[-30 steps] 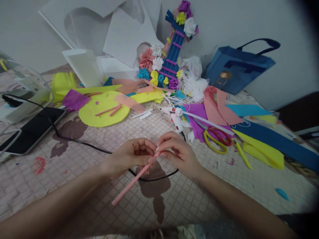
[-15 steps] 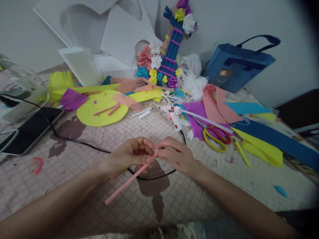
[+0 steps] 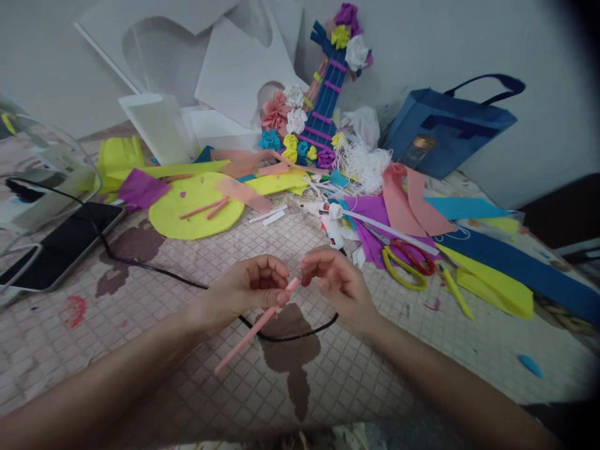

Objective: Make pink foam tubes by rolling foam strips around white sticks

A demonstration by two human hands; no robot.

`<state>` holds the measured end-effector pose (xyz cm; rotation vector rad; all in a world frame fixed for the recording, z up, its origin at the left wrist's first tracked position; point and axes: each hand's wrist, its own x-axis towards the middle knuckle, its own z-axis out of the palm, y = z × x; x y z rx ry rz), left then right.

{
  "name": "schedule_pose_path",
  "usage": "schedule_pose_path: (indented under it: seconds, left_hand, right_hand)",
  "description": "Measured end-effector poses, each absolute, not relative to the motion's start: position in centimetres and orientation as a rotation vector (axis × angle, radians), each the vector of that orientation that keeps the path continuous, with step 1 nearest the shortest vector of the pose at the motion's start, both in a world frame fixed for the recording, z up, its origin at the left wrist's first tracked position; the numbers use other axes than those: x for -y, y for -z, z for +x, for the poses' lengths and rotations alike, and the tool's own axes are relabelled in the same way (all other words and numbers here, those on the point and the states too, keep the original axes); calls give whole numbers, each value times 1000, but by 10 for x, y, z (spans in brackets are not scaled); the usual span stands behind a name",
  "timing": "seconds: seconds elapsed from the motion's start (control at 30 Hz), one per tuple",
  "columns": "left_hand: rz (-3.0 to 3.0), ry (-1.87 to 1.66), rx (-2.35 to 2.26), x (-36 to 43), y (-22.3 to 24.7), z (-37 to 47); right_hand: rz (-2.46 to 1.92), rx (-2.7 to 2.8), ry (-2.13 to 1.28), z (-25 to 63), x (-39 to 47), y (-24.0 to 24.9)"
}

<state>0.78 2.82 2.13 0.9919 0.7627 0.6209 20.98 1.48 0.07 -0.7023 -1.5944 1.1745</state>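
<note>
Between the thumb and fingers of my left hand (image 3: pixel 255 284) is a thin pink paper-covered stick (image 3: pixel 248 337). It slants from its upper tip, just past the thumb, down to the lower left above the table. My right hand (image 3: pixel 340 284) is just right of that tip, with its fingers curved and the thumb apart. Nothing shows in its grasp, and it does not appear to touch the stick. Beyond the hands lies a white glue gun (image 3: pixel 332 228) with a long glue stick in its back and a small red light.
Yellow-and-red scissors (image 3: pixel 407 265) lie right of the glue gun among coloured paper. A yellow disc (image 3: pixel 192 215) carries short pink sticks. A flower-covered blue paper guitar (image 3: pixel 325 94) leans at the back, left of a blue bag (image 3: pixel 450 131). A black cable (image 3: pixel 159 270) crosses the table by a phone (image 3: pixel 70 240).
My right hand has let go of the stick's upper tip and moved slightly right, its fingers parting. The left hand keeps hold, and the stick's lower end has shifted a little up and right.
</note>
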Motion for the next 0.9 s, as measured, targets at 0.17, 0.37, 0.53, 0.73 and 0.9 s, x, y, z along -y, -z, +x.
schedule_pose_path:
  seconds: [0.17,0.37,0.53,0.73,0.9]
  left_hand:
    - [978,-639,-801,-28,-21,9]
    - [959,-618,-803,-28,-21,8]
    - [875,-571,-803,-28,-21,9]
    - [778,-592,-789,-28,-19,9]
    - [737,-589,-768,-29,-18,7]
  right_hand:
    - [-868,1484,-1164,208,-16,-5]
    - [-896,1394,-1194,204,-15,-4]
    - [-1008,1520,-1199,206,-14,-5]
    - [-1023,1471,-1297,207,-17,-1]
    - [-1009,1405,-1278,206,-15,-4]
